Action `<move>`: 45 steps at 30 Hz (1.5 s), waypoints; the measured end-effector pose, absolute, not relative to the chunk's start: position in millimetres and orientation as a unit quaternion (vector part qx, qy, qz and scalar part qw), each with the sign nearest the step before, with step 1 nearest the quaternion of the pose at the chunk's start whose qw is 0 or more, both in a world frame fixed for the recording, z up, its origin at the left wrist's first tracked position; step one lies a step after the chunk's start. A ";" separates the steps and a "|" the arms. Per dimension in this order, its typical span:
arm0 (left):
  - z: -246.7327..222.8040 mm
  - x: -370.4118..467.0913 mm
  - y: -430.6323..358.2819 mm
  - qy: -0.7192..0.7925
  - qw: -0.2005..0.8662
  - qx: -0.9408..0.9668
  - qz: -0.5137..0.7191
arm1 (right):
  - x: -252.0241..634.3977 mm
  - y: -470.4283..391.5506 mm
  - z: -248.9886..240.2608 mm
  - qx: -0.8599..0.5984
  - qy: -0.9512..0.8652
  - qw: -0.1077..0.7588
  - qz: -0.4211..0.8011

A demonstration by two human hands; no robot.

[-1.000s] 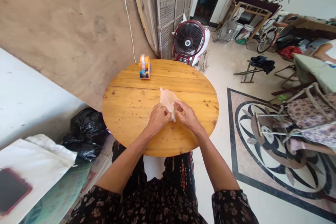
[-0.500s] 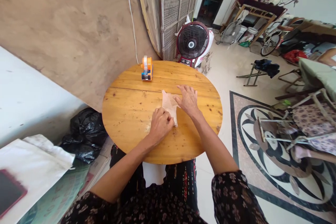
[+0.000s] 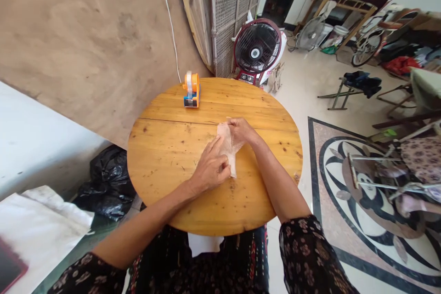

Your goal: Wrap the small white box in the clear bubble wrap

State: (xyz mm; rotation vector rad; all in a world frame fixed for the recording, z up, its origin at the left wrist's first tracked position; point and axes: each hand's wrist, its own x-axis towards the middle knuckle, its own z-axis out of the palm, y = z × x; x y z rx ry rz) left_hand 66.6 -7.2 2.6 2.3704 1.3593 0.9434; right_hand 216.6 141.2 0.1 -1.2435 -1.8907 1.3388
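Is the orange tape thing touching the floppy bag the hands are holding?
Apart. The head view shows the orange tape dispenser standing at the table's far edge, with bare wood plainly between it and the thin bag under both hands.

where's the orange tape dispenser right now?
In the head view, the orange tape dispenser stands at the far left edge of the round wooden table, near the wall, apart from both hands and the pale crumpled bag.

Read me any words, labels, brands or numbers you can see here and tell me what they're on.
None can be read.
The orange tape dispenser on the round wooden table shows no legible label.
The pale bag under the left hand and right hand looks blank.
The fan has a control panel too small to read.
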 end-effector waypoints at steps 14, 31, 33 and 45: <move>16.0 64.5 17.9 0.453 0.247 0.832 0.203 | 227.4 151.1 3.2 -0.468 -0.644 0.232 0.559; 38.0 60.8 46.8 0.427 0.363 0.824 0.084 | 219.0 150.1 -3.5 -0.471 -0.708 0.241 0.468; 37.2 60.3 49.2 0.417 0.368 0.826 0.089 | 218.3 152.0 -7.8 -0.473 -0.718 0.246 0.448; 30.6 59.8 50.8 0.424 0.379 0.813 0.124 | 246.0 143.4 9.6 -0.556 -0.753 0.234 0.265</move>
